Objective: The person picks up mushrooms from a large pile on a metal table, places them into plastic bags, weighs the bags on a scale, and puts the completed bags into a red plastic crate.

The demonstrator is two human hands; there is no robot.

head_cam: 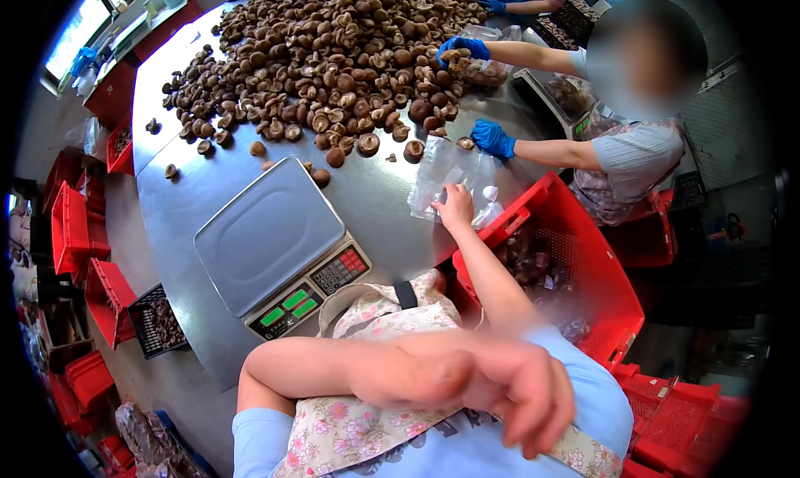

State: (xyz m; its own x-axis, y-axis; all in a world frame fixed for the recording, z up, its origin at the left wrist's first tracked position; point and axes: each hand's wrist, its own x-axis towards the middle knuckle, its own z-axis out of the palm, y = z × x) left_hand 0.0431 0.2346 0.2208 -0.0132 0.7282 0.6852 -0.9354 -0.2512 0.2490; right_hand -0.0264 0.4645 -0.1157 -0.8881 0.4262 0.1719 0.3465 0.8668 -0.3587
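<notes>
My right hand [456, 208] reaches over the steel table's near right edge, with its fingertips at a stack of clear plastic bags [431, 173]. Whether the fingers pinch a bag is unclear. Across my chest lies my left forearm; my left hand [525, 390] hangs blurred near the camera, fingers loosely bent and apart, nothing visible in it. Left of the bags, a digital scale [272, 231] stands with a bare grey pan and lit green displays. Beyond it, a large heap of brown shiitake mushrooms [325, 71] spreads over the table [375, 203].
A red plastic crate [600, 290] holding bagged mushrooms [531, 262] stands at my right. A co-worker's blue-gloved hands [494, 139] are near the bags and heap. Another scale [578, 128] stands beside that person. Red crates [72, 228] and a black crate [156, 322] sit left.
</notes>
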